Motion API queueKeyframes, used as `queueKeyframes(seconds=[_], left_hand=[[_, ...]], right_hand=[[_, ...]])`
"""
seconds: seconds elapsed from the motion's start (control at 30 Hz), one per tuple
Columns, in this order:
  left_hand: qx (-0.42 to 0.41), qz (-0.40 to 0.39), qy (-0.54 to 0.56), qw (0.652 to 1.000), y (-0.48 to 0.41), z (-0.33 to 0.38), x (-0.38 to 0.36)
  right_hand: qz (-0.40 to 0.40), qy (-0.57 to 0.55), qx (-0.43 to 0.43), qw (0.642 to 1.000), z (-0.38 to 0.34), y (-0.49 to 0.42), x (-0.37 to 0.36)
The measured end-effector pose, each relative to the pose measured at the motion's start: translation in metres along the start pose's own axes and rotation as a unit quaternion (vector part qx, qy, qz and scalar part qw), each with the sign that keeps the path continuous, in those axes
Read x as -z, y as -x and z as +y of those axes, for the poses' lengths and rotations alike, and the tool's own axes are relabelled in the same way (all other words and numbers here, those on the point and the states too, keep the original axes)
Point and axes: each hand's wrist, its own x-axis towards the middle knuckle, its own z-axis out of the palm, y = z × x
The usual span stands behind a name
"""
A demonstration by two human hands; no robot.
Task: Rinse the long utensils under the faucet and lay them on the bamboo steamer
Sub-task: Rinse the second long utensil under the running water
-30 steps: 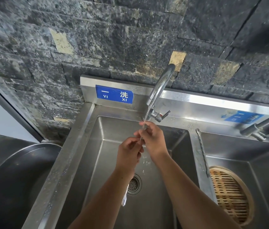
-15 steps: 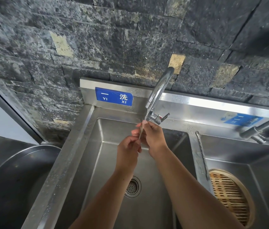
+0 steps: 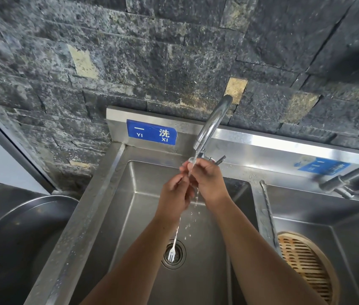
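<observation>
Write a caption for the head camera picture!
Both hands rinse a long fork under the running faucet; the bamboo steamer waits in the right basin.

hands [image 3: 193, 187] rinsing fork [image 3: 172, 253], faucet [image 3: 212, 123] running

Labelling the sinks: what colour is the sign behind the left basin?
Blue with white characters and the letters "YI XI"; the sign shows clearly in the head view.

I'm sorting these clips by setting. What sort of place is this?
Probably a commercial kitchen's washing-up station. Two steel sink basins sit side by side, each with a blue label on the backsplash, and a bamboo steamer lies in the right one. Both hands, left hand and right hand, rinse a long fork under the faucet.
</observation>
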Motion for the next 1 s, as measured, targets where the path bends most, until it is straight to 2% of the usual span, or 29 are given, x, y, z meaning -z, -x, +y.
queueKeyframes(seconds=[0.1, 0.27, 0.37, 0.57, 1.0], left_hand=[[-0.002, -0.014, -0.011, 1.000, -0.006, 0.006, -0.006], [-0.014, -0.022, -0.021, 0.999, -0.006, 0.009, -0.006], [-0.017, -0.020, -0.014, 1.000, -0.003, 0.008, -0.005], [0.030, -0.004, -0.014, 0.999, 0.011, -0.007, -0.005], [-0.002, -0.011, -0.070, 0.997, 0.019, -0.023, 0.016]], right_hand=[[0.011, 0.069, 0.021, 0.997, -0.007, -0.004, 0.002], [0.019, 0.082, 0.020, 0.996, -0.014, -0.008, 0.000], [0.031, 0.067, 0.001, 0.997, -0.016, -0.010, -0.002], [0.046, 0.030, -0.011, 0.998, -0.024, -0.019, 0.003], [0.046, 0.040, 0.009, 0.998, -0.046, -0.035, -0.006]])
